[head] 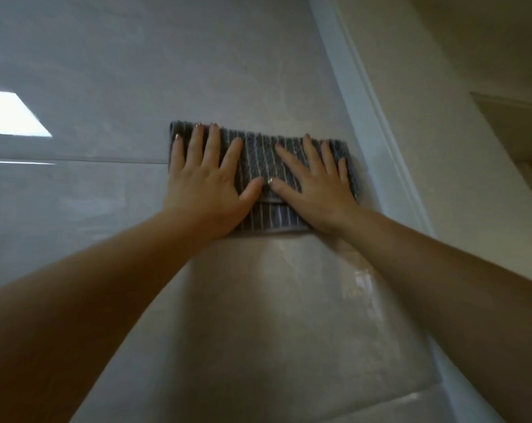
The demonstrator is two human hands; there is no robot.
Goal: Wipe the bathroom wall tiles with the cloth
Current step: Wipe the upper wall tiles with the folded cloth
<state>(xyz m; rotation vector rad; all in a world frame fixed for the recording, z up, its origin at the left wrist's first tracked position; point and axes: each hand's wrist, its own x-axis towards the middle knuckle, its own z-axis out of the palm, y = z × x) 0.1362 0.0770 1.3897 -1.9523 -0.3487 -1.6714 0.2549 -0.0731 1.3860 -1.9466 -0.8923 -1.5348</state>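
A folded grey cloth (260,160) with thin white stripes lies flat against the glossy pale wall tiles (106,71), high up near the wall's right edge. My left hand (208,181) presses on the cloth's left half, fingers spread and pointing up. My right hand (315,184) presses flat on its right half, fingers spread too. The two thumbs almost meet at the cloth's middle. Both forearms reach up from the bottom corners of the view.
A white trim strip (365,96) runs down the wall's right edge, close to the cloth. Beyond it is a cream wall (460,166) with a door frame (515,117). A horizontal grout line (75,161) crosses the tiles; a bright reflection (11,114) shows at left.
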